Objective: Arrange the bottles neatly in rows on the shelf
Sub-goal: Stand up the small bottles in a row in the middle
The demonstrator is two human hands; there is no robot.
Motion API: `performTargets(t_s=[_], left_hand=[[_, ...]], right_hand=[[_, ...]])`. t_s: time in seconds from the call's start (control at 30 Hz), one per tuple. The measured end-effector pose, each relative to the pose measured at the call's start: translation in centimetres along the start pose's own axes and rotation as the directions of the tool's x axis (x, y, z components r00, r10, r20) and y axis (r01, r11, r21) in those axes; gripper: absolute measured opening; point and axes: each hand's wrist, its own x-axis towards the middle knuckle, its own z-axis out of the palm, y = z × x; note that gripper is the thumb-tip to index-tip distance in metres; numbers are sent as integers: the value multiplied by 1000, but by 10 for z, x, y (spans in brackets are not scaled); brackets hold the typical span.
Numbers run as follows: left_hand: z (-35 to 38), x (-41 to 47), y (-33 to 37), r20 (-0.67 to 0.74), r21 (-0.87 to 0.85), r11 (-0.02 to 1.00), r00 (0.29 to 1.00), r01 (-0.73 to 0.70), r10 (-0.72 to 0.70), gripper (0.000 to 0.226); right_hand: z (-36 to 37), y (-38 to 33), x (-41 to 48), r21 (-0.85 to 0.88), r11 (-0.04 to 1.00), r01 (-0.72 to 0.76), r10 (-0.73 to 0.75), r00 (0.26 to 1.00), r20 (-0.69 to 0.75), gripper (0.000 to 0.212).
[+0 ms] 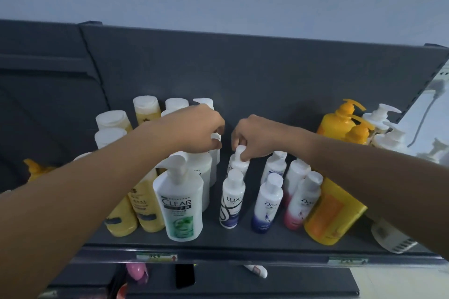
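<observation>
Many bottles stand on a dark grey shelf (243,243). My left hand (199,128) is closed over the top of a white pump bottle (201,172) behind the white and green Clear bottle (181,206). My right hand (255,138) pinches the cap of a small white bottle (239,165) standing behind the Lux bottle (232,199). To the right stand a blue Dove bottle (267,204) and a pink Dove bottle (301,201), each with another bottle behind. Yellow bottles (145,204) stand at the left under my forearm.
A big orange bottle (332,211) stands front right, orange and white pump bottles (345,121) behind it. White-capped bottles (113,119) fill the back left. The shelf's back panel (267,75) rises behind. A lower shelf (243,281) holds a few items.
</observation>
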Motion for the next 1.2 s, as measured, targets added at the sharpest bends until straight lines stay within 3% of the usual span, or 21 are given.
performTargets(t_s=[0.27, 0.4, 0.5, 0.67, 0.77, 0.87, 0.93, 1.03, 1.2], left_hand=[[-4, -2, 17, -31, -19, 1000, 999, -9, 8, 24], [-8, 9, 27, -42, -103, 994, 999, -24, 20, 24], [-16, 25, 53, -73, -176, 984, 997, -39, 27, 26], [-34, 53, 118, -110, -257, 948, 980, -188, 164, 29], [-37, 62, 160, -103, -331, 905, 963, -269, 248, 39], [-27, 68, 198, -60, -376, 881, 957, -286, 285, 63], [-16, 72, 218, -54, -347, 900, 964, -262, 260, 74], [-2, 79, 238, -116, -229, 956, 981, -181, 158, 68], [-1, 84, 260, -168, -318, 947, 986, -47, -8, 55]], right_hand=[[3, -12, -11, -11, 1000, 4, -4, 1000, -17, 38], [-29, -2, -57, 8, 1000, -23, 24, 989, -147, 39], [-65, 20, -114, -14, 995, -102, 97, 971, -216, 33], [-97, 73, -194, -33, 959, -282, 264, 928, -264, 30], [-96, 104, -217, -50, 939, -340, 313, 905, -289, 30], [-86, 134, -220, -74, 934, -348, 316, 907, -279, 33], [-79, 151, -212, -92, 941, -325, 293, 921, -257, 37], [-69, 170, -193, -147, 950, -275, 243, 949, -202, 50], [-61, 186, -167, -184, 968, -171, 136, 973, -188, 62]])
